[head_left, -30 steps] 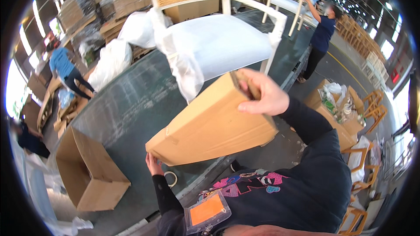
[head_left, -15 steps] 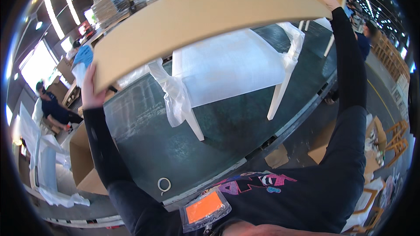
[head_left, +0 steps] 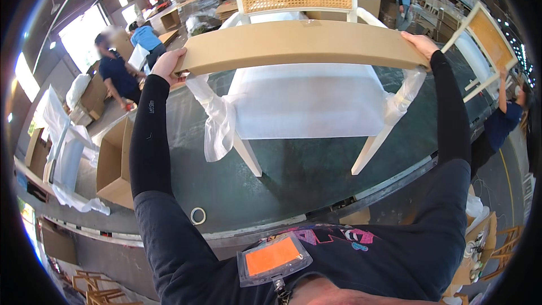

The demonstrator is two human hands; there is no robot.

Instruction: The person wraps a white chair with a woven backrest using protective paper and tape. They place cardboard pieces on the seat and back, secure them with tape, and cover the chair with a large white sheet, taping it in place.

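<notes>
Item: flat cardboard sheet (head_left: 299,45), long and tan, held level at arm's length above a white chair (head_left: 305,101). Left hand (head_left: 168,63) grips the sheet's left end, fingers closed over its edge. Right hand (head_left: 419,44) grips the right end, fingers closed on the top edge.

Chair: cane-weave back, white seat under clear plastic wrap (head_left: 214,118), which hangs loose at the front corners; it stands on a dark green counter (head_left: 293,175).

Also on the counter: small roll of tape (head_left: 198,215), near its front edge. Left of the counter: open cardboard box (head_left: 116,161). Orange badge (head_left: 273,256) hangs on the person's chest.

Others present: two people at far left beside stacked cartons, one person at right handling a second chair (head_left: 480,45).
</notes>
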